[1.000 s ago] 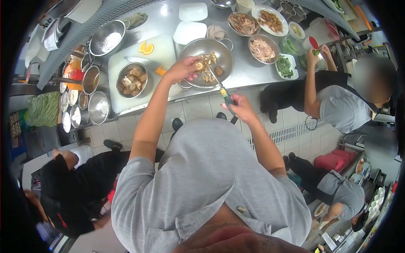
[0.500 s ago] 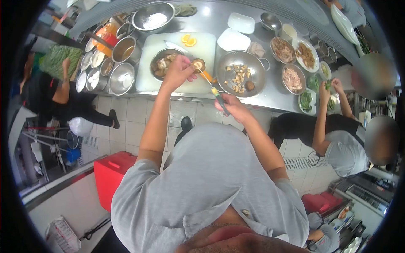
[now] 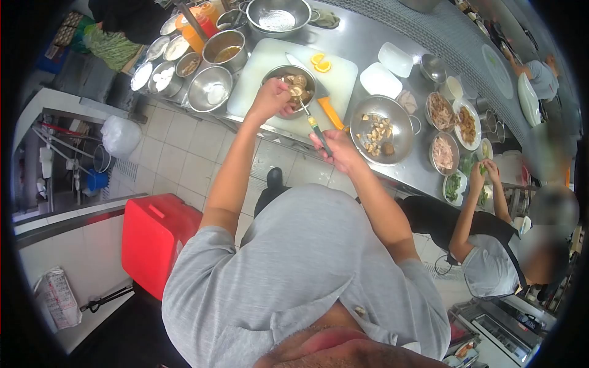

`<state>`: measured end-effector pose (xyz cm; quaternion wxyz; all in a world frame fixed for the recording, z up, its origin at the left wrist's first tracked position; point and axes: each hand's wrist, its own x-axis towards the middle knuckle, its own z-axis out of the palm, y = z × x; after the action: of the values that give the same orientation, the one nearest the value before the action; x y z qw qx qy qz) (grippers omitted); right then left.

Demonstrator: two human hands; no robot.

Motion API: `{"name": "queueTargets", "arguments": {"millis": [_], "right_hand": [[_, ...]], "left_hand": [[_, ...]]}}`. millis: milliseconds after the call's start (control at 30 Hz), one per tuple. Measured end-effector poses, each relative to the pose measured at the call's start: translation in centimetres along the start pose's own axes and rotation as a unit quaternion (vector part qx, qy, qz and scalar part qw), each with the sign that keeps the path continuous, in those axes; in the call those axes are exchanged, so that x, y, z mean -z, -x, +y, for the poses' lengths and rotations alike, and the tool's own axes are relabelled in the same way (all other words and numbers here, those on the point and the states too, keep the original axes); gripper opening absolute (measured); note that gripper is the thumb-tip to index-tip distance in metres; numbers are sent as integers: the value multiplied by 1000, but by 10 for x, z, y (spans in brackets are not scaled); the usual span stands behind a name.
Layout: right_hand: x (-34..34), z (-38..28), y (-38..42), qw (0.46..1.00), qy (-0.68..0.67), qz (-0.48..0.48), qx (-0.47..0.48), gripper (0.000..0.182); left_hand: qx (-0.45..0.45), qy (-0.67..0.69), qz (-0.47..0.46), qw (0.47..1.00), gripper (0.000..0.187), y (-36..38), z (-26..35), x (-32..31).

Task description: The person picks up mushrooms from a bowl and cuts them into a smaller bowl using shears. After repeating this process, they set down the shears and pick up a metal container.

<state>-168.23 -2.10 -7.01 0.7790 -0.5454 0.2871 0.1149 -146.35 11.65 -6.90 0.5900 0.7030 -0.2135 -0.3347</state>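
My left hand (image 3: 270, 101) pinches a brown mushroom (image 3: 296, 92), its pale underside facing up, over the front right of a steel bowl (image 3: 267, 75) of whole mushrooms. My right hand (image 3: 338, 151) is closed round the dark and yellow handle of a slim knife-like tool (image 3: 317, 132). The tool's thin metal tip touches the mushroom. Under the bowl lies a white cutting board (image 3: 251, 67). A knife with an orange handle (image 3: 332, 114) rests on it, beside the bowl. To the right, a steel colander (image 3: 400, 110) holds pale cut pieces and a whole mushroom (image 3: 388, 148).
Two orange slices (image 3: 321, 63) lie on the board. Steel bowls (image 3: 210, 89) and a pot (image 3: 224, 52) stand left. White dishes (image 3: 381, 80) and bowls of shredded food (image 3: 442, 153) stand right. Close by, a co-worker's hands (image 3: 485, 175) hold something green.
The view has turned, shifting the counter rightward. My left hand and the mushroom are now over the bowl instead of at its right. The person at the left is mostly out of view.
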Motion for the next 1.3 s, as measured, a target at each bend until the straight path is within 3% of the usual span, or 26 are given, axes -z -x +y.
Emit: {"name": "queueTargets", "arguments": {"millis": [167, 333, 400, 500, 567, 600, 700, 767, 833, 967, 1067, 1167, 1233, 1267, 1300], "right_hand": [[-4, -2, -2, 999, -13, 31, -7, 41], [6, 6, 11, 999, -32, 37, -8, 45], [12, 13, 28, 998, -48, 43, 21, 46], [35, 33, 54, 994, -71, 53, 61, 43], [46, 45, 78, 990, -89, 73, 81, 41], [51, 48, 95, 986, -108, 94, 89, 37], [84, 90, 121, 971, -147, 140, 128, 34], [93, 98, 144, 952, -187, 197, 141, 33], [102, 107, 166, 934, -213, 241, 157, 33], [112, 127, 189, 912, -237, 285, 174, 32], [115, 141, 199, 910, -226, 295, 185, 31], [116, 149, 201, 911, -173, 337, 163, 30], [119, 148, 201, 907, -5, 404, 121, 38], [111, 136, 204, 898, 61, 422, 105, 40], [106, 125, 204, 886, 129, 436, 89, 43]], "left_hand": [[19, -44, -10, 999, 33, -8, -1, 5], [-39, -172, 32, 984, 37, -13, 7, 5], [-137, -355, 63, 923, 40, -34, -13, 12], [-94, -512, 67, 851, 41, -17, 31, -8], [-131, -535, 70, 832, 39, -22, 32, -17], [-184, -507, 73, 839, 39, -21, 34, -31], [-233, -455, -56, 858, 39, -13, 51, -110], [-320, -473, -127, 811, 41, -23, 14, -183], [-296, -427, -241, 820, 42, -11, 4, -249], [-265, -524, -266, 765, 25, -35, -70, -333], [-286, -537, -244, 755, 24, -41, -80, -340], [-234, -476, -318, 786, 25, -42, -52, -326], [-83, -345, -376, 856, 28, -40, -17, -304], [29, -152, -384, 910, 30, -41, -23, -288], [143, 47, -370, 917, 34, -41, -29, -274]]}}
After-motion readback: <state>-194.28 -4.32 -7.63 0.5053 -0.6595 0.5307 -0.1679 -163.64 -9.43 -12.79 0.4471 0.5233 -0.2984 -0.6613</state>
